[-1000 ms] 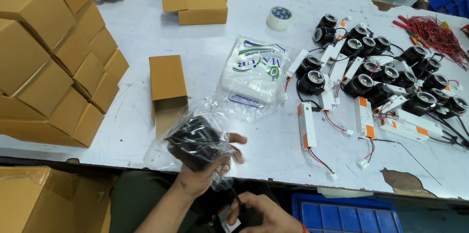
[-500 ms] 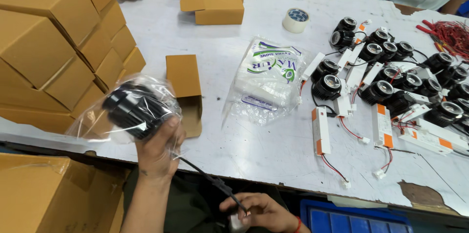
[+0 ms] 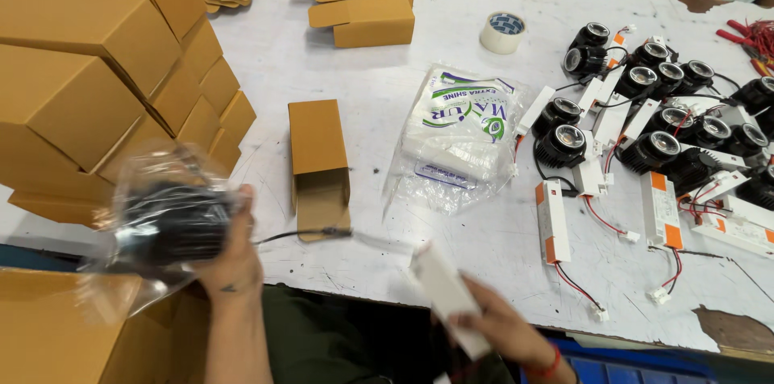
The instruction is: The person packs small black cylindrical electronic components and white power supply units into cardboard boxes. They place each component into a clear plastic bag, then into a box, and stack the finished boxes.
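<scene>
My left hand (image 3: 230, 259) grips a black round lamp wrapped in a clear plastic bag (image 3: 165, 223), held at the lower left in front of the stacked cartons. A black cable (image 3: 302, 233) runs from the lamp to a white oblong driver unit (image 3: 447, 295), which my right hand (image 3: 496, 327) holds low at the table's front edge. An open brown carton (image 3: 318, 162) lies on the white table (image 3: 339, 70) just beyond the cable, its open end facing me.
Closed brown cartons (image 3: 89, 70) are stacked at the left. A clear bag of plastic sleeves (image 3: 459, 138) lies mid-table. Several black lamps (image 3: 645, 102) with white drivers crowd the right. A tape roll (image 3: 502, 32) and folded cartons (image 3: 363, 5) sit at the back. Blue bin (image 3: 637, 368) below.
My left hand carried the bagged lamp leftward and it stays at the lower left. My right hand rose with the white driver, pulling the cable out straighter between the hands.
</scene>
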